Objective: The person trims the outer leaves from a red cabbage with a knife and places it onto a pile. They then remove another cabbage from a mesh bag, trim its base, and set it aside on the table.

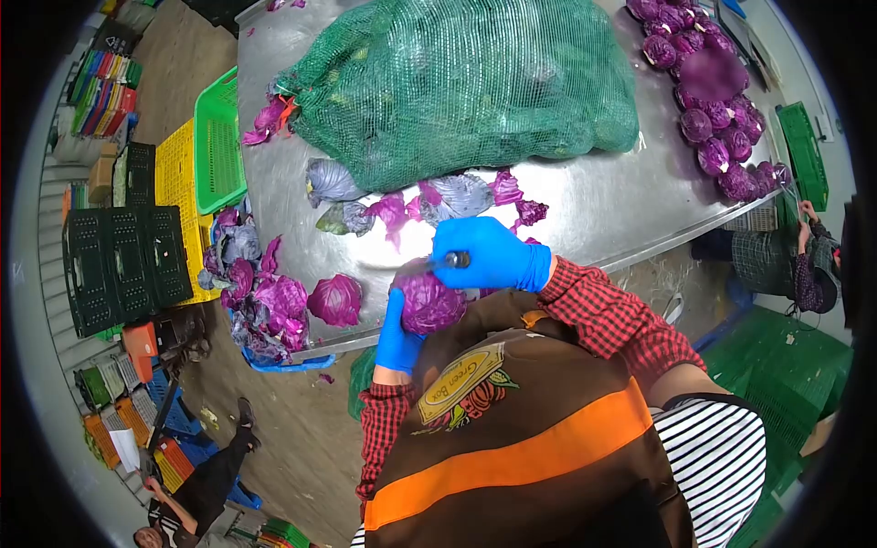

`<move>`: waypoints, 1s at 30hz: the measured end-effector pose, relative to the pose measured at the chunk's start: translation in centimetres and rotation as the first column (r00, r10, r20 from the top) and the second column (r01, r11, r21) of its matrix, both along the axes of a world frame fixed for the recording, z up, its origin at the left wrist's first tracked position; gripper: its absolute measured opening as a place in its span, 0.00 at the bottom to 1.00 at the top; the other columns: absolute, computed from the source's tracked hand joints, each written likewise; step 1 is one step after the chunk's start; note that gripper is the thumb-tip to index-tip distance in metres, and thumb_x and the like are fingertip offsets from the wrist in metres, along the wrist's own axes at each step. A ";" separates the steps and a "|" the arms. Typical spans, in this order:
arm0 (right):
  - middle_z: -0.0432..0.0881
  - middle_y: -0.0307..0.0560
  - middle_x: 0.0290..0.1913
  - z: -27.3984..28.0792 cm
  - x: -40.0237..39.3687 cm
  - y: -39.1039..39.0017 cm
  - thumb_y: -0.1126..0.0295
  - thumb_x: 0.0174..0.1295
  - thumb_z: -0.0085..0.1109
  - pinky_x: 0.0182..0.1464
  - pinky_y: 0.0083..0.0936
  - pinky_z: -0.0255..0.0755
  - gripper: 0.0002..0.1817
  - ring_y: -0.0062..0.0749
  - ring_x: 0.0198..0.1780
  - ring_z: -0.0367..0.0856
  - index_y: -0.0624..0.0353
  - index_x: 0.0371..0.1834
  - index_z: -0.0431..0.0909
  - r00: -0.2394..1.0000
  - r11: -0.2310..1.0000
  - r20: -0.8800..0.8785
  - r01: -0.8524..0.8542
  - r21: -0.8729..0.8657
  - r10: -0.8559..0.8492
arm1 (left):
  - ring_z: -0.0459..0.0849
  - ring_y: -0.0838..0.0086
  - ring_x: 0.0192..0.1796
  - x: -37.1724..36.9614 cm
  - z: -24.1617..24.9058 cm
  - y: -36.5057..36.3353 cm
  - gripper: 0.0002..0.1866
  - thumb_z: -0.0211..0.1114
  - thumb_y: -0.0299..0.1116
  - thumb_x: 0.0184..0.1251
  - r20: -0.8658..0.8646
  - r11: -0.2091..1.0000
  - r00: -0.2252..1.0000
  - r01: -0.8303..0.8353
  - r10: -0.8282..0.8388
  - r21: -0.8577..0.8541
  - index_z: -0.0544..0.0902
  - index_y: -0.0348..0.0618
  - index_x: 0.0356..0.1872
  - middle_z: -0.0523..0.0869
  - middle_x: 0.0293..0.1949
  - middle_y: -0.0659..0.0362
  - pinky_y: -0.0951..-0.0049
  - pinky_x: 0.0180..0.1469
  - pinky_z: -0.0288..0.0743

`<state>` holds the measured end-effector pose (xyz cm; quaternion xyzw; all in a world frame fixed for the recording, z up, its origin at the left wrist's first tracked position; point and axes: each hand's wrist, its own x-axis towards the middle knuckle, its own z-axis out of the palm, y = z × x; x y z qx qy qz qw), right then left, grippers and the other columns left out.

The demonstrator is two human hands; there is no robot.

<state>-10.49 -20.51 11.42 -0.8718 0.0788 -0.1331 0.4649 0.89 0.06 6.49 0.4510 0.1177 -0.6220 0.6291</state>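
Observation:
A red cabbage [431,301] is held at the near edge of the metal table [585,196]. My left hand [396,336], in a blue glove, wraps round its left and lower side. Above the cabbage, my right hand [484,254], also blue-gloved, is closed round the dark handle of a knife [457,260]. The knife's blade points left over the top of the cabbage and is blurred. Loose purple leaves [388,210] lie just beyond my hands, and a cut leaf [336,300] rests to the left.
A large green net sack [484,87] of cabbages fills the table's far side. More cabbages [717,119] are piled at the right. Leaves [274,306] heap at the left corner, near a green crate [219,142]. People stand at the far right [776,260] and lower left [206,479].

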 end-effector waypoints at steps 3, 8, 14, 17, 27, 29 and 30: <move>0.81 0.42 0.33 -1.9 -0.1 -0.9 0.67 0.56 0.66 0.35 0.23 0.73 0.10 0.23 0.32 0.79 0.55 0.41 0.83 0.930 0.850 -0.068 0.359 0.386 -0.361 | 0.67 0.57 0.70 0.1 -0.8 1.8 0.37 0.57 0.57 0.68 -0.012 0.996 1.000 0.001 -0.002 -0.084 0.61 0.46 0.71 0.66 0.69 0.51 0.51 0.70 0.63; 0.81 0.38 0.29 -3.6 -1.8 -2.7 0.60 0.57 0.69 0.33 0.23 0.74 0.20 0.19 0.29 0.78 0.52 0.52 0.80 0.726 0.719 -0.039 0.687 0.106 -0.687 | 0.68 0.60 0.69 0.7 0.4 0.9 0.48 0.74 0.48 0.53 0.061 0.964 0.998 0.044 -0.029 -0.261 0.58 0.41 0.72 0.67 0.68 0.52 0.57 0.71 0.64; 0.77 0.48 0.59 -2.6 -6.8 -0.9 0.50 0.74 0.39 0.59 0.30 0.73 0.29 0.32 0.55 0.78 0.53 0.71 0.60 0.948 -0.270 -0.291 0.248 0.931 -0.132 | 0.71 0.67 0.64 -0.5 8.9 -6.7 0.59 0.81 0.40 0.42 0.842 0.853 0.531 0.478 -0.093 -0.208 0.51 0.45 0.75 0.67 0.66 0.54 0.65 0.64 0.69; 0.66 0.54 0.69 -8.3 -8.4 -2.1 0.44 0.73 0.30 0.72 0.45 0.58 0.32 0.44 0.68 0.66 0.53 0.72 0.60 0.889 -0.382 -0.061 -0.132 0.915 -0.454 | 0.72 0.69 0.62 -2.0 10.4 -9.3 0.43 0.69 0.40 0.60 0.651 0.904 0.755 0.331 -0.081 -0.272 0.57 0.41 0.73 0.69 0.64 0.55 0.67 0.60 0.71; 0.82 0.44 0.44 -5.5 -16.5 -5.8 0.35 0.63 0.47 0.39 0.32 0.78 0.30 0.35 0.36 0.81 0.47 0.53 0.76 0.472 -0.422 -0.264 -0.266 0.867 -0.841 | 0.79 0.72 0.55 -0.9 3.1 -9.3 0.22 0.55 0.38 0.72 0.562 0.983 0.814 0.185 -0.148 -0.009 0.72 0.43 0.64 0.80 0.56 0.56 0.68 0.57 0.72; 0.80 0.38 0.26 -6.6 -19.3 -7.9 0.32 0.60 0.50 0.17 0.21 0.70 0.27 0.26 0.17 0.73 0.43 0.41 0.79 0.424 -0.411 -0.258 -0.324 0.852 -0.868 | 0.80 0.73 0.53 -0.4 1.5 -8.8 0.21 0.56 0.38 0.71 0.568 0.983 0.808 0.184 -0.158 0.013 0.73 0.44 0.63 0.80 0.55 0.58 0.70 0.56 0.72; 0.76 0.34 0.19 -6.1 -20.5 -9.1 0.31 0.59 0.51 0.09 0.17 0.62 0.26 0.22 0.10 0.67 0.41 0.36 0.79 0.414 -0.383 -0.228 -0.340 0.859 -0.881 | 0.79 0.73 0.53 0.0 0.7 -8.5 0.21 0.56 0.39 0.71 0.542 0.985 0.825 0.171 -0.158 0.026 0.74 0.45 0.63 0.80 0.56 0.59 0.69 0.56 0.71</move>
